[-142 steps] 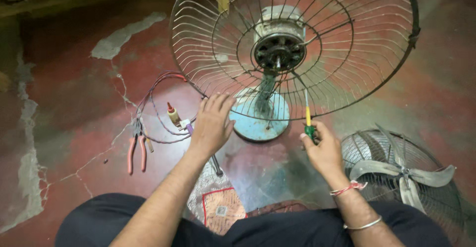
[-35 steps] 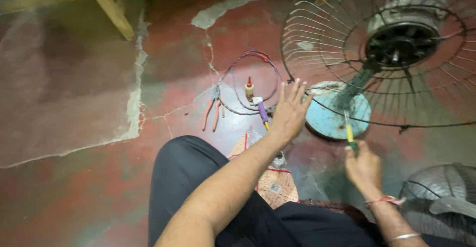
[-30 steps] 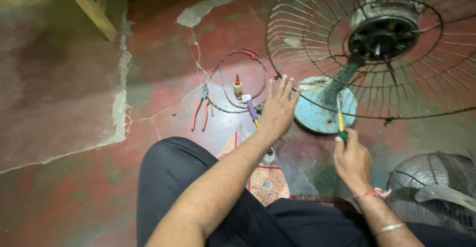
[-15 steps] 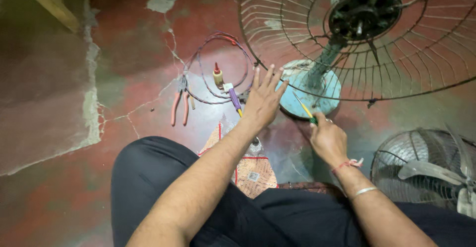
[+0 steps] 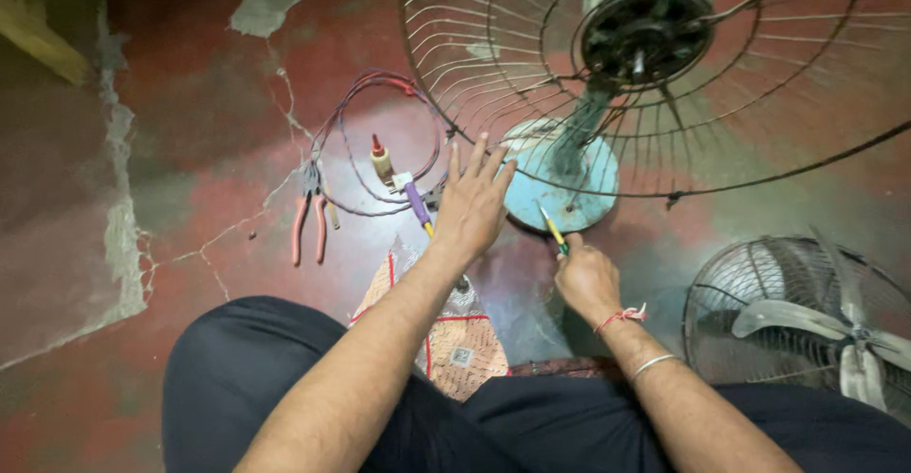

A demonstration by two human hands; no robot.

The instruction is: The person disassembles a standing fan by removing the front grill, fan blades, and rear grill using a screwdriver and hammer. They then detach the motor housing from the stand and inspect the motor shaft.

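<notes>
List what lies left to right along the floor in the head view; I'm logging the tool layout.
Red-handled pliers → coil of wire → purple-handled tool → left hand → yellow screwdriver in the right hand → detached fan guard with blades.

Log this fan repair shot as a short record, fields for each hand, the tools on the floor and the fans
Left hand: left hand open, fingers spread, hovering over the floor beside the round blue fan base
Right hand: right hand gripping a yellow-handled screwdriver, tip toward the base
Tools on floor: red-handled pliers, looped wires, purple-handled tool
Fans: caged fan without blades, motor exposed; second fan with blades lying at right
Floor: cracked red floor
</notes>
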